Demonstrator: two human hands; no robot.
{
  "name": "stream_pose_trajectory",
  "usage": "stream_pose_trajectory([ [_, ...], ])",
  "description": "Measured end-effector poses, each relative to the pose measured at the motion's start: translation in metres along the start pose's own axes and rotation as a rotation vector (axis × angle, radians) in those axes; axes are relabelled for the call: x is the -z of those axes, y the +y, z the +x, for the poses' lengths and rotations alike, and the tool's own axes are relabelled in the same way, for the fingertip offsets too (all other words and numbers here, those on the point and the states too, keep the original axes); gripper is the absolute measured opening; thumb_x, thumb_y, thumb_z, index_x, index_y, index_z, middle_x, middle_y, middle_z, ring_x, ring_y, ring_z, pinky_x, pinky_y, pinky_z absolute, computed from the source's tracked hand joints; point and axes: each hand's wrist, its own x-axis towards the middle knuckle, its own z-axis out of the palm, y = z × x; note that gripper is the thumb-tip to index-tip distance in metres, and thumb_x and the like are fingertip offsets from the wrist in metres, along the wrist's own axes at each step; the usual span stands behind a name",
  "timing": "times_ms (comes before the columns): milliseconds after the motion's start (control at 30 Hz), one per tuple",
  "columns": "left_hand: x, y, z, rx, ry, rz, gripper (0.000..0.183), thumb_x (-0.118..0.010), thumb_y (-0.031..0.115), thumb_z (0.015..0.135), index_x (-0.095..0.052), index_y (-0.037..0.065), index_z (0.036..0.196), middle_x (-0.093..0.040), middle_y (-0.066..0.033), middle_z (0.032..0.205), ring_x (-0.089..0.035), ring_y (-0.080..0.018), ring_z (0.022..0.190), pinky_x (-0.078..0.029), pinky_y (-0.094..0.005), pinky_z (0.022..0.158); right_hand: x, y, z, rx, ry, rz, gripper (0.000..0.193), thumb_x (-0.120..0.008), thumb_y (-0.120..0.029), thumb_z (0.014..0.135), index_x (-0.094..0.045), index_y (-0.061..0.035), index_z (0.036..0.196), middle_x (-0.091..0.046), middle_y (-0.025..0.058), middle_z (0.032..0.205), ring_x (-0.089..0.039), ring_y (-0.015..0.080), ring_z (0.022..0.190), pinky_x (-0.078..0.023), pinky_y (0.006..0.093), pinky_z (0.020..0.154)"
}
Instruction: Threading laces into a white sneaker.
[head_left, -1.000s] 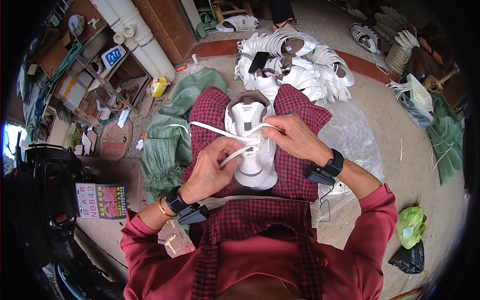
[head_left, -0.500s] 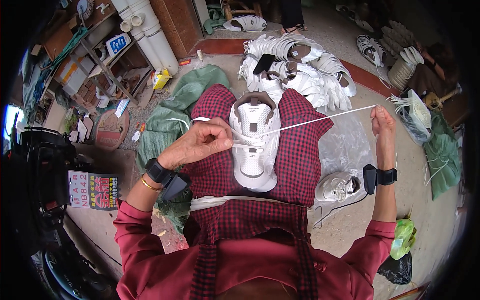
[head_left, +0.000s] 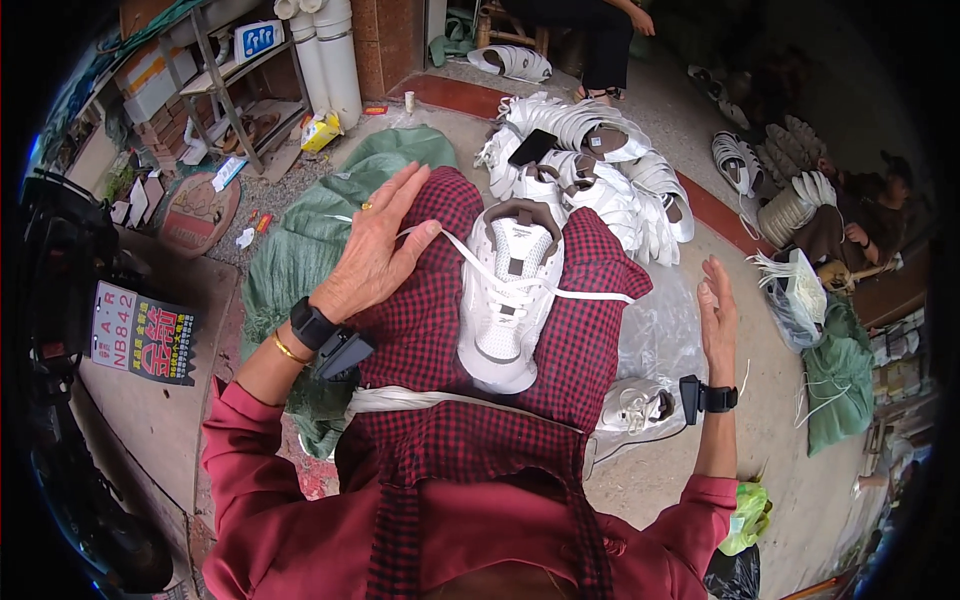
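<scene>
The white shoe [head_left: 508, 290] lies on the person's lap [head_left: 590, 330], on red checked cloth. The gray floor [head_left: 640, 470] carries a pile of white shoes [head_left: 600, 160] at the top, a green sack [head_left: 300, 240] on the left, and one more shoe [head_left: 635, 408] at the lower right.

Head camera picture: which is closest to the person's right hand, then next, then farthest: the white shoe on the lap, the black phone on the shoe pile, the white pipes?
From the right hand:
1. White shoe, on the lap, to the hand's left.
2. Black phone, on the shoe pile, beyond the knees.
3. White pipes, far left, by the shelf.
</scene>
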Motion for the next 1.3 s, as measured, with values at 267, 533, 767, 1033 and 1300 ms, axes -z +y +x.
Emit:
stream_pose_trajectory([
  [267,-0.040,-0.064,0.042,0.366,-0.193,-0.581,0.075,-0.040,0.056,0.101,-0.033,-0.001,0.149,-0.041,-0.0211,0.150,-0.033,-0.0274,0.143,-0.022,-0.0317,0.117,-0.084,-0.093,0.033,0.136,-0.345,-0.082,0.062,-0.047,-0.042,0.099,-0.037,-0.0052,0.148,-0.045,0.0219,0.145,-0.042,0.0379,0.133,-0.034,0.0441,0.111],
  [533,-0.035,-0.061,-0.013,0.141,-0.206,-0.349,0.072,-0.041,0.043,0.103,-0.013,0.003,0.155,-0.017,-0.0215,0.160,-0.015,-0.0322,0.150,-0.015,-0.0368,0.120,-0.101,-0.090,0.033,0.168,-0.390,-0.032,0.056,-0.046,-0.032,0.096,-0.038,-0.0054,0.145,-0.043,0.0201,0.147,-0.037,0.0373,0.136,-0.028,0.0414,0.114],
  [767,-0.021,-0.049,-0.052,-0.016,-0.245,-0.168,0.062,-0.041,0.027,0.104,-0.017,-0.001,0.153,-0.014,-0.0213,0.161,-0.018,-0.0317,0.149,-0.020,-0.0393,0.119,-0.100,-0.083,0.040,0.165,-0.463,-0.034,0.063,-0.046,-0.032,0.089,-0.037,-0.0067,0.146,-0.040,0.0190,0.149,-0.034,0.0373,0.139,-0.025,0.0434,0.116],
  [1033,0.026,-0.053,-0.024,0.396,-0.235,-0.726,0.056,-0.042,0.045,0.104,-0.067,-0.002,0.087,-0.064,-0.0050,0.081,-0.060,-0.0141,0.078,-0.050,-0.0289,0.072,-0.089,-0.100,0.039,0.200,-0.346,-0.162,0.043,-0.048,-0.027,0.091,-0.050,-0.0017,0.126,-0.050,0.0193,0.128,-0.045,0.0364,0.122,-0.033,0.0424,0.106],
  [1300,-0.019,-0.086,0.008,0.515,-0.318,-0.795,0.055,-0.036,0.054,0.104,-0.062,0.008,0.091,-0.053,0.0025,0.079,-0.050,-0.0103,0.076,-0.045,-0.0258,0.073,-0.093,-0.047,0.043,0.210,-0.293,-0.173,0.023,-0.041,-0.014,0.098,-0.049,0.0049,0.089,-0.049,0.0239,0.087,-0.052,0.0396,0.086,-0.041,0.0466,0.082],
])
